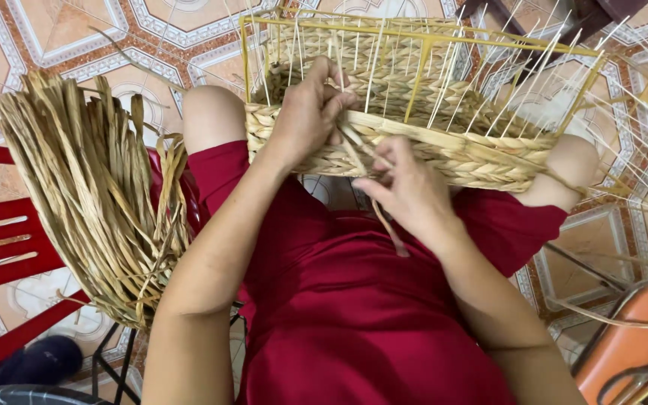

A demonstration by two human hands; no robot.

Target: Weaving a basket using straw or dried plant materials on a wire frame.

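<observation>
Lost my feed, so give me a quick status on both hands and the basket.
Left hand gripping the woven basket wall. Right hand pinching a straw strand at the weave. Nothing blocking; loose straw bundle lies apart.

A half-woven straw basket (444,154) (yellow wire frame, upright white spokes) rests across the knees.

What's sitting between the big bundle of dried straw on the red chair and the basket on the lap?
In the head view, between the straw bundle and the basket lie the person's bare knee, the left hand and its forearm.
</observation>
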